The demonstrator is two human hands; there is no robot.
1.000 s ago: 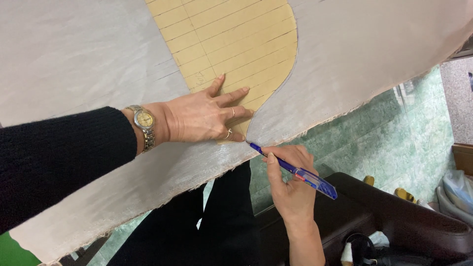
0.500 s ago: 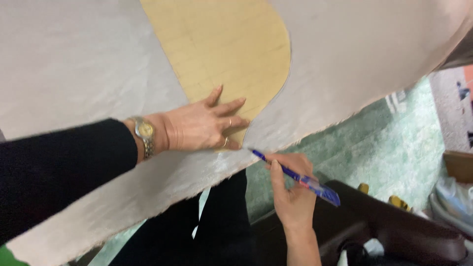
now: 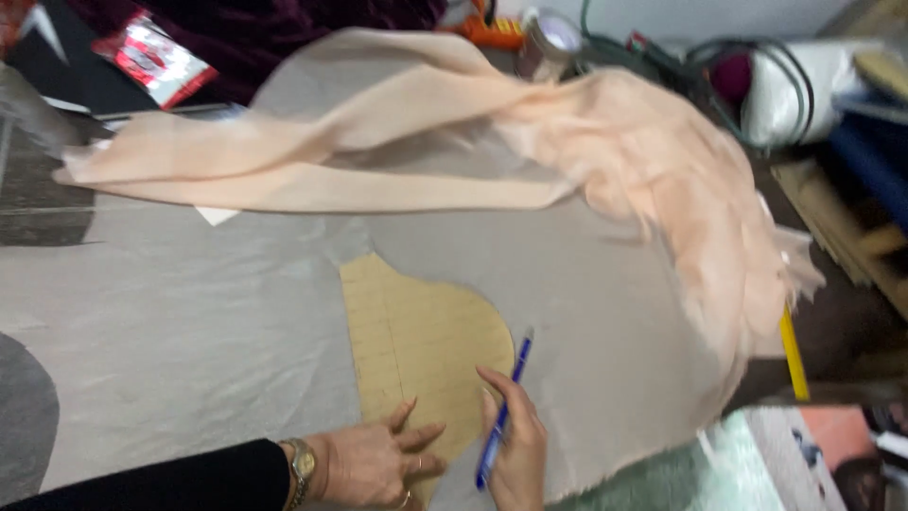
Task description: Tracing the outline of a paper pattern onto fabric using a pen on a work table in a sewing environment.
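My left hand, with a gold watch and a black sleeve, lies flat with fingers spread on a tan gridded paper pattern. The pattern rests on pale grey fabric spread over the table. My right hand grips a blue pen, whose tip touches the fabric at the pattern's rounded right edge.
A bunched peach cloth lies across the far side of the fabric and hangs off the right. A yellow ruler pokes out under it. A tape roll, cables, a red packet and dark velvet sit at the back.
The view has swung up over the table. My right hand has carried the pen from the fabric's torn near edge up to the pattern's curved side. My left hand stays pressed on the pattern.
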